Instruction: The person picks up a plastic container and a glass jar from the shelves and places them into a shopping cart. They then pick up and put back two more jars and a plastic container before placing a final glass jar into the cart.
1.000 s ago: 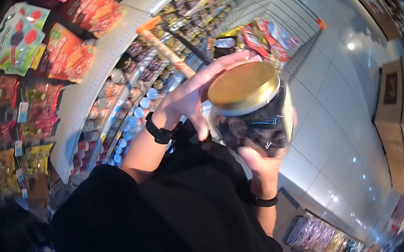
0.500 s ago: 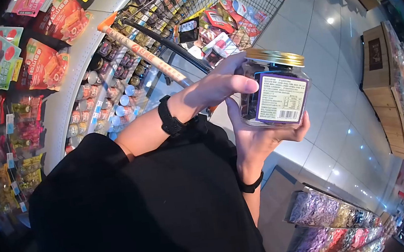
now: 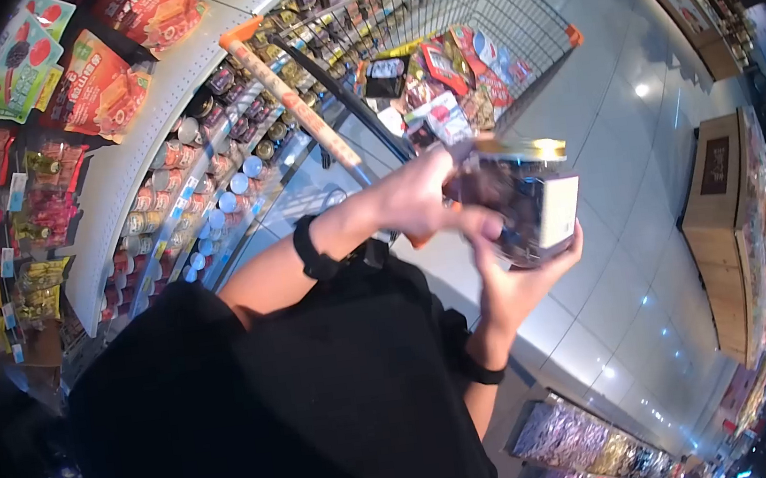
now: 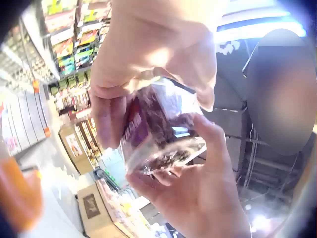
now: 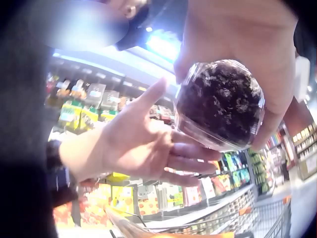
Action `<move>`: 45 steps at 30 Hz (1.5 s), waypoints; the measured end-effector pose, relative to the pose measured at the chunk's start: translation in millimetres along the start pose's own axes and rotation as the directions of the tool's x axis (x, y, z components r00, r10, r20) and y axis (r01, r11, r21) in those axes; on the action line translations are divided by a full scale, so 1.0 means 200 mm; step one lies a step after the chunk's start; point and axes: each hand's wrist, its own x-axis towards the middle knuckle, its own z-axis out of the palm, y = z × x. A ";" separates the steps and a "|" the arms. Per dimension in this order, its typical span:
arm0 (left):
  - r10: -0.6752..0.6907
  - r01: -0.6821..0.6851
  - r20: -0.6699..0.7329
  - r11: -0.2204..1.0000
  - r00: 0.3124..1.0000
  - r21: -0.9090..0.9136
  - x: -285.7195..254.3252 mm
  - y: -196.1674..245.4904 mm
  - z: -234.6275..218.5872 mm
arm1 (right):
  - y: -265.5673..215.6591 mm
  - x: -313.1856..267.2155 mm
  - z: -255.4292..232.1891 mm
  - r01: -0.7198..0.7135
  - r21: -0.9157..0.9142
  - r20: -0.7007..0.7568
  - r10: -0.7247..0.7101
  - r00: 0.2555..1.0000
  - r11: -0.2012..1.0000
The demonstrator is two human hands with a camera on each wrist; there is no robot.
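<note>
A clear jar [image 3: 497, 202] with a gold lid [image 3: 524, 149] and dark contents is held up in front of the person. My right hand [image 3: 526, 293] grips it from below, thumb on the near side and fingers round the right side. Beside the jar is my left hand [image 3: 416, 197], its thumb at the near face. In the right wrist view the left hand [image 5: 141, 146] has its fingers spread straight beside the jar [image 5: 223, 106]. The left wrist view shows a purple label [image 4: 136, 124] on the jar. A pale label panel [image 3: 559, 209] faces right.
A shopping cart with an orange-ended handle [image 3: 297, 102] stands ahead, holding several packaged snacks [image 3: 441, 86]. Shelves of small jars [image 3: 206, 179] and hanging snack bags [image 3: 106, 86] line the left. A wooden display stand [image 3: 722, 229] is on the right, across the tiled floor [image 3: 626, 211].
The jar went from lid toward the head camera to showing its barcode label. It has since turned, so that label now faces right. The left thumb has moved lower on it.
</note>
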 end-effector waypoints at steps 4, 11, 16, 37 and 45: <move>0.253 -0.068 -0.126 0.639 0.959 0.766 -0.12 -0.13 -0.20 | 0.20 0.25 -0.06 -0.555 0.504 0.453 0.344 0.822 0.661; 0.280 0.266 -0.410 0.435 0.868 0.860 -0.39 -0.30 -0.58 | 0.43 0.70 0.27 -0.149 -0.531 0.510 0.455 0.730 0.834; 0.171 0.215 -0.314 0.432 0.934 0.876 -0.45 -0.32 -0.76 | 0.66 0.90 0.69 0.231 -0.667 0.684 0.459 0.566 0.709; 0.211 0.008 -0.120 0.464 0.970 0.886 -0.45 -0.49 -0.85 | 0.24 0.69 0.64 -0.041 -0.402 0.881 0.399 0.256 0.915; 0.218 0.019 -0.126 0.435 0.968 0.900 -0.26 -0.57 -0.82 | 0.20 0.14 0.59 0.396 -0.545 0.785 0.283 0.552 0.739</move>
